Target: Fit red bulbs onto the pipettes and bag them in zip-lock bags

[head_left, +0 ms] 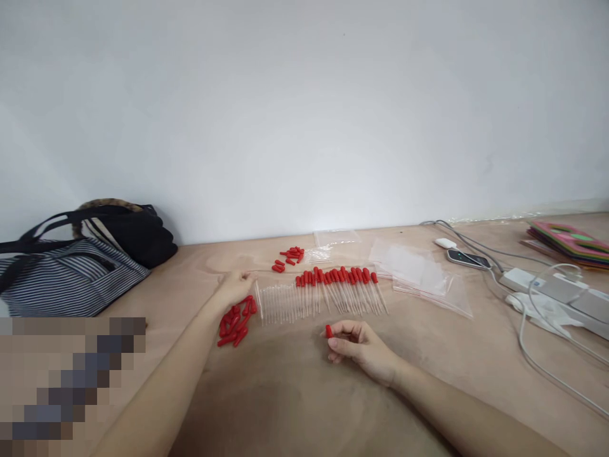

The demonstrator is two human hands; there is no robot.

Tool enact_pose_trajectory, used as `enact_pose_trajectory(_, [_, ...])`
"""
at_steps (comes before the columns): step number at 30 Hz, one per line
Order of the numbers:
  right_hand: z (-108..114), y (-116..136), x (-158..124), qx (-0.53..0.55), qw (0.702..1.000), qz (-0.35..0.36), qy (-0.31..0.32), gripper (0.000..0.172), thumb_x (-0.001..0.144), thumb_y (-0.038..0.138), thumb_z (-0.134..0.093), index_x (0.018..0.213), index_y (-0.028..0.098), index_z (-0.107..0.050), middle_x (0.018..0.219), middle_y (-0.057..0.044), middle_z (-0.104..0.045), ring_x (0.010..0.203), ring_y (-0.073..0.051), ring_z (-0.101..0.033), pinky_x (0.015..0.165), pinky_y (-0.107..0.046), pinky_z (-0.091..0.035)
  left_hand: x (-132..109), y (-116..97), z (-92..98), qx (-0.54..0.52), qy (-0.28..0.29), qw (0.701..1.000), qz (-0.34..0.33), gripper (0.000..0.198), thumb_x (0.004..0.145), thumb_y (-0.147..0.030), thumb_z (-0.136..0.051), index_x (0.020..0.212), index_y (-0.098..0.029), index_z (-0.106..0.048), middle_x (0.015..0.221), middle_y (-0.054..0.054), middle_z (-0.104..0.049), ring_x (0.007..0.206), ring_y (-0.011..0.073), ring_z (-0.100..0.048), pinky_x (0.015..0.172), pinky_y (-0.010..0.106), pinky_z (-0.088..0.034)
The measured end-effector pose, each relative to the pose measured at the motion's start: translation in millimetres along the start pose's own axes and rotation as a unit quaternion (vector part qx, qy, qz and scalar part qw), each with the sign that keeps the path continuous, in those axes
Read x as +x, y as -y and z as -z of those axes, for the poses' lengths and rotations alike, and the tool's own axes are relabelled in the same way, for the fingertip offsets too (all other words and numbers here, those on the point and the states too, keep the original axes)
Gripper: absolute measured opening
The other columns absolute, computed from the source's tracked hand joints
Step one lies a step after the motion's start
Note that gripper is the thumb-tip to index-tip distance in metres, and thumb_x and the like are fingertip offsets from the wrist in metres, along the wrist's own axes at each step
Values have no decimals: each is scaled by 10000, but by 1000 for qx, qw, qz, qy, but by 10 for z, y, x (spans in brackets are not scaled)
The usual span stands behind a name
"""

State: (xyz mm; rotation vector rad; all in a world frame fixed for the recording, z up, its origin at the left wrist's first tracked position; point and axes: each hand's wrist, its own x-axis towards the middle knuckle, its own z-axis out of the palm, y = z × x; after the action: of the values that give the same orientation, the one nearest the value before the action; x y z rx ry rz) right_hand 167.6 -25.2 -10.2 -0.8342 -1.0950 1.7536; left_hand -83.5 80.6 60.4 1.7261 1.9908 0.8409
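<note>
Tan table [285, 393], white wall [304, 95]. Right hand [359, 348] pinches red cap [328, 331] just this side of tube row [333, 295]; tubes point away from the person. Left hand [234, 287] at row's left end, nearer bare tubes [280, 304]; grip unclear.

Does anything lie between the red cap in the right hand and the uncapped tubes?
Nothing visible: only bare table separates the cap, pinched in the right hand, from the uncapped tubes.

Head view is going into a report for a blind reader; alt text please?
The right hand pinches a red cap in front of a row of clear tubes, some red-capped; the left hand lies by a pile of loose caps.
</note>
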Motion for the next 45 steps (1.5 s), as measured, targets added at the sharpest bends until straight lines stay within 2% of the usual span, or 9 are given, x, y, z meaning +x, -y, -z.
enact_pose_trajectory(3, [7,6,5,36,999,-7,-15,264,572,317,-726,729,140,-610,646,15,-592,535,-85,-577,549,-218,-445,-254,-118,-64,-83,56,994,-32,345,717,-514,-374,679,-196,-504,629,3,-587,690,179,-571,628,272,-431])
enact_pose_trajectory(5, [13,14,9,45,999,-5,-23,261,594,344,-708,715,139,-601,665,10,-588,539,-84,-576,551,-219,-446,-454,-181,-173,-231,153,959,-53,329,750,-524,-342,687,-208,-411,585,-29,-522,594,137,-547,590,258,-428])
enact_pose_trajectory(7, [20,24,13,36,999,-1,-32,273,608,374,-691,713,140,-598,646,14,-577,524,-81,-565,535,-217,-439,-644,-229,-283,-305,232,922,-57,323,761,-518,-357,663,-212,-333,544,-69,-413,457,86,-453,498,226,-391])
enact_pose_trajectory(9, [30,40,19,14,999,11,-50,286,595,381,-697,729,147,-601,613,27,-562,496,-72,-536,508,-211,-421,-801,-263,-352,-302,266,914,-62,282,777,-484,-368,703,-214,-335,544,-86,-338,409,60,-349,441,195,-331])
enact_pose_trajectory(11, [43,60,24,-23,997,37,-69,291,574,364,-713,750,158,-609,596,36,-554,494,-66,-506,502,-207,-401,-923,-286,-373,-249,284,921,-93,202,797,-414,-375,795,-212,-385,567,-79,-349,445,67,-341,451,190,-315])
enact_pose_trajectory(15, [69,96,30,-131,983,96,-89,249,597,346,-694,759,168,-630,647,11,-585,596,-95,-511,587,-234,-396,-1097,-311,-378,-145,247,939,-192,129,803,-254,-394,871,-202,-490,707,-19,-499,642,111,-465,602,229,-382])
enact_pose_trajectory(21, [42,96,-2,-213,967,127,-55,210,643,353,-656,752,175,-642,711,-16,-594,646,-122,-518,613,-255,-400,-1210,-297,-487,-127,196,945,-231,121,767,-203,-470,805,-191,-583,706,-2,-584,652,131,-527,611,239,-414])
enact_pose_trajectory(36, [-40,86,-60,-172,977,124,-33,204,623,365,-665,703,179,-641,678,-19,-636,616,-127,-544,592,-255,-431,-1225,-309,-518,-123,144,937,-292,151,756,-189,-497,730,-189,-645,595,-1,-556,533,111,-490,517,222,-386])
enact_pose_trajectory(45, [-65,67,-106,-236,957,159,-62,134,642,314,-657,707,199,-677,674,-29,-672,629,-154,-594,599,-271,-464,-1261,-237,-573,-121,112,918,-360,185,789,-178,-463,788,-185,-647,613,8,-538,520,102,-481,498,214,-372])
